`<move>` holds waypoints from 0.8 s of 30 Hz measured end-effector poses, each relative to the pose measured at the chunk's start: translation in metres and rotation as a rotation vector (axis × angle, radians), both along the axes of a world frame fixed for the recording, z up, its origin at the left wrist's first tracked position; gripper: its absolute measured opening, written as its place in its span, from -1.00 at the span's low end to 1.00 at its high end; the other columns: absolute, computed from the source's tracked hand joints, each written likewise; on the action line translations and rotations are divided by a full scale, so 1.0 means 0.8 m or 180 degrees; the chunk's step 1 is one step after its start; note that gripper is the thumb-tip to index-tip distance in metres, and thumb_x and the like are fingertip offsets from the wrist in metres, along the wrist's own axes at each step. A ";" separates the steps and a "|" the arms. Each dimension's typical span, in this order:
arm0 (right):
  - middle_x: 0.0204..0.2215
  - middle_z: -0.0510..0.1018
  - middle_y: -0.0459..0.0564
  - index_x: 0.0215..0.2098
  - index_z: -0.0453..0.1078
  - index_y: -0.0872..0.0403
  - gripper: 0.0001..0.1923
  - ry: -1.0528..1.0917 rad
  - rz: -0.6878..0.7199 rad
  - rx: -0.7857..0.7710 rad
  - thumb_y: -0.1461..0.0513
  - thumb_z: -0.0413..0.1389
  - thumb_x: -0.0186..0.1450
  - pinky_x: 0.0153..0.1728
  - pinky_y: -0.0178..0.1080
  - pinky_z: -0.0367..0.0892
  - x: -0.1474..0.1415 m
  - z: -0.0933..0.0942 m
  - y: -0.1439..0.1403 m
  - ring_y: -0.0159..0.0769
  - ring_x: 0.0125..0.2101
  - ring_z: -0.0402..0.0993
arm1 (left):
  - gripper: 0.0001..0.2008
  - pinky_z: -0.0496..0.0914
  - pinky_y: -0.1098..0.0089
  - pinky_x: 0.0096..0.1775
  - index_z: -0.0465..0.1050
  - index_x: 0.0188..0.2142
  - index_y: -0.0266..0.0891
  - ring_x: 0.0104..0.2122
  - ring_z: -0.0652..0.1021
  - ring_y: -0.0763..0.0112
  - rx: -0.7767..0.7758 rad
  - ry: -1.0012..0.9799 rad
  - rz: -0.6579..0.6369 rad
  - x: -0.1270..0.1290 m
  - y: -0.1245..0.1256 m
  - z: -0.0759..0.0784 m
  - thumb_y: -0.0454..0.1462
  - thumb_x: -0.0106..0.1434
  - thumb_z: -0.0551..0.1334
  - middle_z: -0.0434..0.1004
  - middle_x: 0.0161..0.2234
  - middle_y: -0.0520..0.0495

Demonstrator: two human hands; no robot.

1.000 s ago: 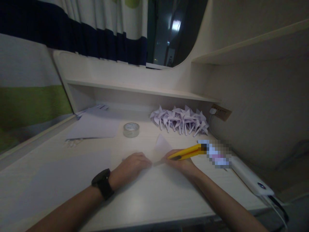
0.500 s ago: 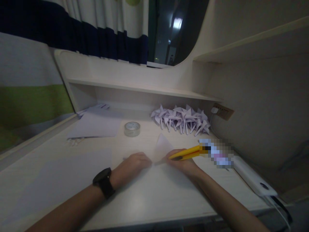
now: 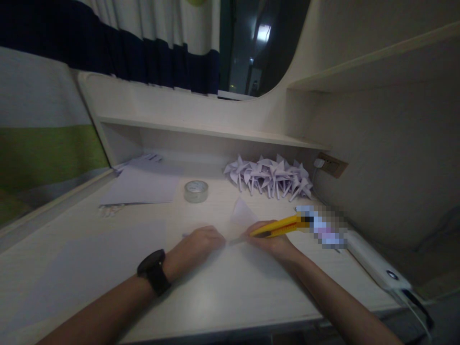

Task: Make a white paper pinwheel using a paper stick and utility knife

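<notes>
My right hand point(image 3: 271, 239) is closed around a yellow utility knife point(image 3: 278, 226), its handle pointing right and its blade pointing left toward my other hand. Between the two hands lies a small white piece of paper point(image 3: 241, 213), its pointed corner facing the back of the desk. My left hand point(image 3: 205, 242), below a wrist with a black watch point(image 3: 155, 272), has its fingers closed at the left edge of this paper. A small tip of something pokes out to the left of that hand; what it is stays hidden.
A roll of clear tape point(image 3: 196, 191) sits behind my hands. Several paper pinwheels point(image 3: 269, 175) are piled at the back right. Paper sheets point(image 3: 143, 184) are stacked at the back left, with a large sheet point(image 3: 89, 273) in front. A white power strip point(image 3: 373, 261) lies along the right wall.
Both hands, the knife and the paper stay almost in place. The whole view has shifted very slightly.
</notes>
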State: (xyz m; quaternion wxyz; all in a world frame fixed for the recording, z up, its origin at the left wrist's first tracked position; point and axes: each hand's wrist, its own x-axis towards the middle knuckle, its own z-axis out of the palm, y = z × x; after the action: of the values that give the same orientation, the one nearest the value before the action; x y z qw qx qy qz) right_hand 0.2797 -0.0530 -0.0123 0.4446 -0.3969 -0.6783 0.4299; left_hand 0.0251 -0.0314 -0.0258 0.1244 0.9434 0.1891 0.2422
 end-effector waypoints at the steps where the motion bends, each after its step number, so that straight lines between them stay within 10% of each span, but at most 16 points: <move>1: -0.44 0.59 0.02 -0.40 0.54 0.12 -0.76 -0.0023 -0.0004 0.0018 0.11 0.32 0.10 -0.39 -0.30 0.41 0.000 0.001 -0.001 -0.30 -0.44 0.49 | -0.82 0.36 0.30 -0.13 0.49 -0.19 -0.25 -0.22 0.49 0.34 -0.0001 0.0010 0.0000 0.000 0.001 -0.001 -0.32 0.39 0.09 0.57 -0.24 -0.11; 24: -0.45 0.57 0.00 -0.40 0.54 0.10 -0.78 -0.0183 0.0039 -0.0074 0.11 0.31 0.10 -0.39 -0.29 0.39 0.002 0.006 -0.005 -0.30 -0.44 0.47 | -0.82 0.38 0.27 -0.11 0.44 -0.10 -0.25 -0.18 0.46 0.32 0.0201 0.0260 0.0134 -0.004 -0.009 0.008 -0.34 0.38 0.10 0.52 -0.21 -0.13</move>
State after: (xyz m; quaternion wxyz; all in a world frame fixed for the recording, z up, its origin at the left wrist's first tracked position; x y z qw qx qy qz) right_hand 0.2814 -0.0568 -0.0074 0.4175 -0.4101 -0.6882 0.4288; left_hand 0.0220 -0.0388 -0.0193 0.0816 0.9518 0.2062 0.2119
